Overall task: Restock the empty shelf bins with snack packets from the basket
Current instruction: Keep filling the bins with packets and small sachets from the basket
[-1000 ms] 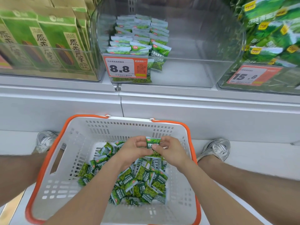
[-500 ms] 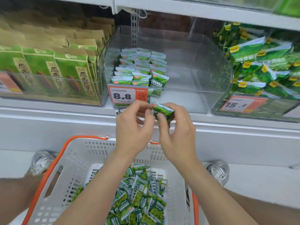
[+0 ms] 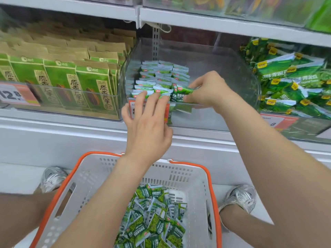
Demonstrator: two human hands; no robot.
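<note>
Right hand point(image 3: 209, 88) pinches a packet point(image 3: 185, 90) over the bin point(image 3: 232, 77); left hand point(image 3: 148, 126), held flat, seemingly steadies the row point(image 3: 155, 81). The packet is best slotted upright beside that row.

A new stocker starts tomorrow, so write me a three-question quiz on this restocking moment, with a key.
1. True or false: the right hand pinches a green packet at the front of the clear bin.
2. The stacked packets in that bin sit: A) on its left side, B) on its right side, C) across all of it.
3. What colour is the rim of the basket?
Key: 1 true; 2 A; 3 orange.
</note>
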